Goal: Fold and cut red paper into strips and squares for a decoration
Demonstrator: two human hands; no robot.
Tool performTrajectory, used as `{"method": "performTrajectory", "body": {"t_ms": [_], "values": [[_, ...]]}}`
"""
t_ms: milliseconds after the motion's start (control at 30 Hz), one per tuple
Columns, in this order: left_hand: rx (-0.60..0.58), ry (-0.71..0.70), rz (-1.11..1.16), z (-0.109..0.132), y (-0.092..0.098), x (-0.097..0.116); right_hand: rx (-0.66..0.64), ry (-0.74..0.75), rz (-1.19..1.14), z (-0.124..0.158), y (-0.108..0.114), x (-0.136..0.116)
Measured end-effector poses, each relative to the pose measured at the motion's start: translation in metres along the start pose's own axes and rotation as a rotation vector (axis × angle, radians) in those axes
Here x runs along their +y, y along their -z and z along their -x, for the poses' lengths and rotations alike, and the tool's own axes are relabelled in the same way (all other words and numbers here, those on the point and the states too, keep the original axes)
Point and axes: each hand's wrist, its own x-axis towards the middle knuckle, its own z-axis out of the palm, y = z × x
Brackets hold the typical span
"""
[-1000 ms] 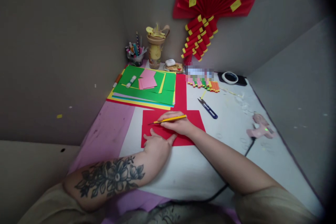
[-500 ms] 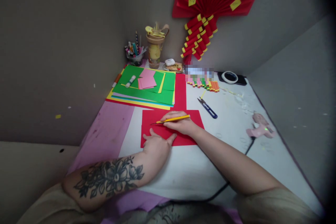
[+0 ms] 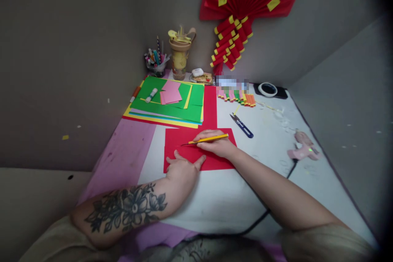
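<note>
A red sheet of paper (image 3: 172, 137) lies on the white tabletop in front of me. My left hand (image 3: 182, 172) rests on its lower left part, fingers spread over the paper. In my right hand (image 3: 215, 144) is a slim yellow pencil (image 3: 211, 138), held slanted between thumb and fingers. Its thin dark tip points left and meets the paper just above my left fingers. A faint line shows on the paper left of the tip.
Stacked coloured paper (image 3: 172, 112) with a glue stick (image 3: 151, 95) lies behind. To the right are thread snips (image 3: 242, 125), small paper rolls (image 3: 236, 97), a roll of tape (image 3: 267, 89) and a pink glue gun (image 3: 303, 147) with its cable. A cup (image 3: 179, 59) and pen holder (image 3: 156, 65) stand at the back.
My right hand has slid a little to the right along the red paper, bringing the pencil tip with it. My left hand stays in place on the paper.
</note>
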Motion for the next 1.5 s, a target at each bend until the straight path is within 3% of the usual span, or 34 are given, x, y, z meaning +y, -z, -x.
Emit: {"method": "performTrajectory", "body": {"t_ms": [333, 767, 1500], "values": [[0.044, -0.001, 0.071, -0.001, -0.009, 0.001, 0.027, 0.045, 0.003, 0.009, 0.01, 0.01], [-0.007, -0.03, 0.024, 0.004, 0.004, -0.002, 0.013, 0.05, 0.022, 0.017, 0.024, 0.01], [-0.035, -0.041, 0.012, 0.002, 0.004, -0.003, 0.045, 0.006, 0.05, 0.036, 0.051, 0.021]]}}
